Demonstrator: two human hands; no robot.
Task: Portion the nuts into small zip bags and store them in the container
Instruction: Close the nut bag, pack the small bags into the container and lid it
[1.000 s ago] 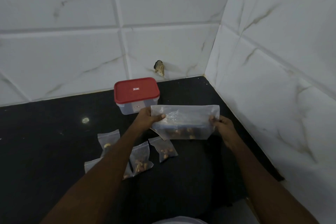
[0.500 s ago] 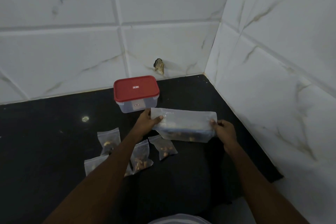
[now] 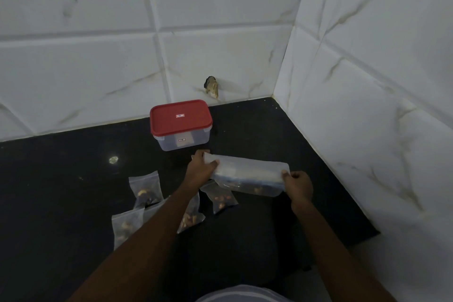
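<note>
Two hands grip one large bag (image 3: 247,175). The left hand (image 3: 199,170) pinches its left end and the right hand (image 3: 297,185) pinches its right end, with the fingers (image 3: 284,174) of both curled onto the film.

Over the last second I see the large bag brought down from an upright, fully spread sheet to a lower, flatter, partly folded strip nearer the tabletop (image 3: 61,179). My judgement is that portioning is finished and this bag is being closed or set aside. Storing is not yet begun.

Four small bags (image 3: 220,197) lie on the tabletop. One is just below the left fingers and the others sit lower and farther left, one partly hidden by the left forearm. The container (image 3: 181,141) stands just beyond the left fingers with its lid (image 3: 181,116) on.

Materials:
- Large bag: thin, cloudy, limp film, creased, with a few brown nuts (image 3: 257,189) gathered along its lower edge.
- Small bags: the same clear film, flat pouches, each showing a brown cluster.
- Container: rounded rectangular box with rigid translucent walls and a smooth red lid.
- Tabletop: black and glossy.
</note>
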